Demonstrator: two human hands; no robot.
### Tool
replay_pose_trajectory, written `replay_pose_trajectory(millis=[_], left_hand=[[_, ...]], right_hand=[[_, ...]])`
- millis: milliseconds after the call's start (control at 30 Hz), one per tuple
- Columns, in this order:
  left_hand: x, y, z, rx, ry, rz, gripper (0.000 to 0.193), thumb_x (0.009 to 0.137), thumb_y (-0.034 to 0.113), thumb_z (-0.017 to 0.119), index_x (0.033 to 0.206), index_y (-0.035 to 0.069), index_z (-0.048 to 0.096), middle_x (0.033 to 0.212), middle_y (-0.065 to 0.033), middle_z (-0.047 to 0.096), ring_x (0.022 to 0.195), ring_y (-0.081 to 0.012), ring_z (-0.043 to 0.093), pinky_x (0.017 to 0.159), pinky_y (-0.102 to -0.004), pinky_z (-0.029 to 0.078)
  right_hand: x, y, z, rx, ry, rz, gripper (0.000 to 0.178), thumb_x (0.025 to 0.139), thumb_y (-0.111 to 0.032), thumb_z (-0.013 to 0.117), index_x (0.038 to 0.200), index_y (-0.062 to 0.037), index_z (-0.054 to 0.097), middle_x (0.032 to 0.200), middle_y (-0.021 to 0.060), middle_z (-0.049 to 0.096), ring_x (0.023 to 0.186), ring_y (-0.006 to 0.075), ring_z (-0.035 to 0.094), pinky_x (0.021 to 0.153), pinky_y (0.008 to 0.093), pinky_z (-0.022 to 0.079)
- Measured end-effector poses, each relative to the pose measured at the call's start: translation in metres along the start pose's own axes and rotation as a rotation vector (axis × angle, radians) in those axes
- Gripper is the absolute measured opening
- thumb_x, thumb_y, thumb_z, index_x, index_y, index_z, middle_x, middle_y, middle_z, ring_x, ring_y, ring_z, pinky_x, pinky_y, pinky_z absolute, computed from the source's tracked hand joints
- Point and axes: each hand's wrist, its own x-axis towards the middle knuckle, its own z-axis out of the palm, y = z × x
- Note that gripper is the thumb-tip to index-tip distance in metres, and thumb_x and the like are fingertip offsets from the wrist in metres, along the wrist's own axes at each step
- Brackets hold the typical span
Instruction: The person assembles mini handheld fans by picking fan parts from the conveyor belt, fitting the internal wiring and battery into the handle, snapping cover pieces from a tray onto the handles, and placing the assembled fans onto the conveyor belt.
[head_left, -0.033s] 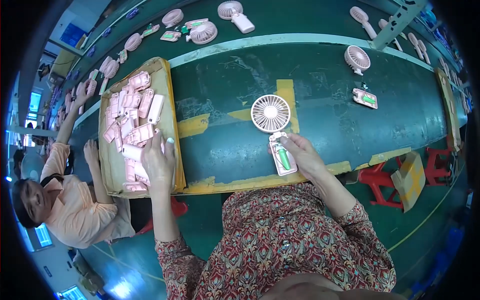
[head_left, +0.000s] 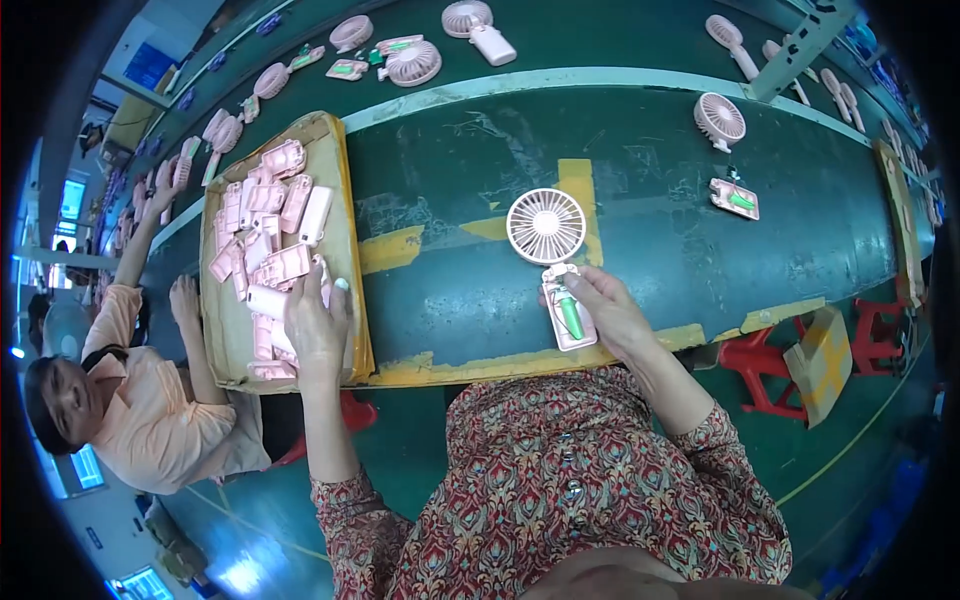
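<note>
My right hand (head_left: 617,315) grips a pink handheld fan (head_left: 546,226) by its handle, thumb on top near the neck. The handle is uncovered, showing a green battery cell (head_left: 571,317) and a thin dark wire; the round grille faces up. Over the cardboard box (head_left: 358,290) at left, my left hand (head_left: 318,330) has its fingers curled down among pink plastic handle covers (head_left: 282,264). Pink plastic shows between its thumb and fingers, and a pale cap or coating is on one fingertip. The fingers partly hide the piece.
A second fan (head_left: 720,120) with its opened handle (head_left: 735,198) lies on the green table at right. More fans (head_left: 413,63) stand beyond the pale rail (head_left: 560,78). A co-worker (head_left: 150,410) sits at left, one hand beside the box. Red stools (head_left: 765,370) stand at right.
</note>
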Motion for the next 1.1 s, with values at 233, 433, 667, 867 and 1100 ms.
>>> replay_pose_trajectory(millis=[233,433,667,867,1100], left_hand=[[-0.018,-0.021,0.023,0.155,0.068,0.059,0.019,0.078,0.013,0.058,0.09,-0.001,0.056,0.084,-0.0212,0.059,0.075,-0.0376,0.059,0.068,-0.0479,0.047],[-0.015,-0.013,0.012,0.127,-0.037,-0.148,0.02,0.074,0.005,0.057,0.093,-0.002,0.055,0.083,-0.0218,0.057,0.074,-0.037,0.06,0.069,-0.0457,0.048],[-0.009,0.011,-0.018,-0.348,0.184,-0.112,0.037,0.077,-0.003,0.05,0.114,-0.003,0.052,0.093,-0.0202,0.059,0.081,-0.0309,0.06,0.071,-0.0395,0.048],[-0.01,0.074,0.028,-1.209,-0.315,-0.111,0.035,0.079,-0.004,0.047,0.114,-0.001,0.054,0.09,-0.0112,0.061,0.081,-0.0145,0.059,0.07,-0.0279,0.049],[-0.028,0.113,0.084,-0.525,0.16,0.142,0.024,0.076,0.002,0.056,0.099,0.001,0.057,0.092,-0.0145,0.057,0.08,-0.0305,0.055,0.071,-0.0398,0.047]], right_hand=[[-0.009,0.001,0.009,0.016,0.054,-0.047,0.03,0.094,-0.021,0.049,0.11,0.0044,0.053,0.098,0.0135,0.064,0.087,0.0206,0.064,0.077,0.0296,0.053],[-0.008,-0.004,0.015,0.024,0.055,-0.038,0.026,0.095,-0.02,0.048,0.107,0.0034,0.054,0.094,0.0126,0.064,0.084,0.0179,0.064,0.073,0.0277,0.053],[-0.006,-0.007,0.011,0.019,0.047,-0.039,0.027,0.095,-0.02,0.048,0.107,0.0032,0.053,0.095,0.0136,0.063,0.085,0.0186,0.064,0.073,0.0283,0.053],[-0.006,-0.009,0.013,0.017,0.034,-0.046,0.027,0.095,-0.021,0.048,0.107,0.0035,0.053,0.096,0.0141,0.063,0.085,0.0196,0.064,0.073,0.0279,0.053],[-0.003,-0.003,0.016,0.004,0.025,-0.044,0.028,0.095,-0.019,0.048,0.108,0.0045,0.054,0.095,0.0147,0.064,0.084,0.0205,0.065,0.074,0.0297,0.053]])
